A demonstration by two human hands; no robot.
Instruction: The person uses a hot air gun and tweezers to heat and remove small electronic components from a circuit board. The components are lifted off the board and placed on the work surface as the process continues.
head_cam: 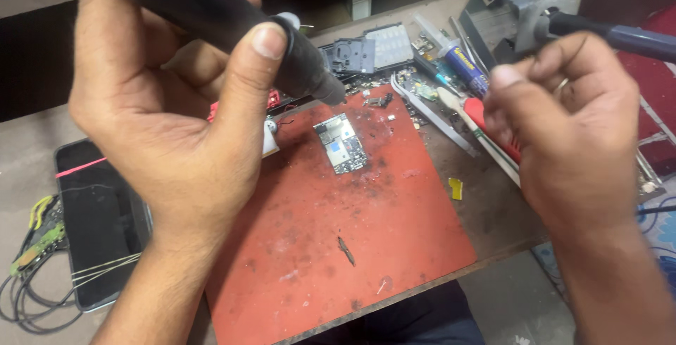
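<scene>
Board (340,143) betw. hands, nozzle (310,70) above

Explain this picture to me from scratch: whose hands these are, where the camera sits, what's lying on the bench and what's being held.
There is one picture, taken by a camera worn on the person's head and looking down at their own two bare hands. No machine is involved.

The left hand grips a thick black tool handle whose tip points down toward a small circuit board. The right hand holds a thinner tool with a dark blue handle.

The board lies on a stained red mat on the bench. Left of the mat lies a dark phone, with a bundle of cables beside it. Behind the mat are loose phone parts, a glue tube and a red-handled tool.
</scene>
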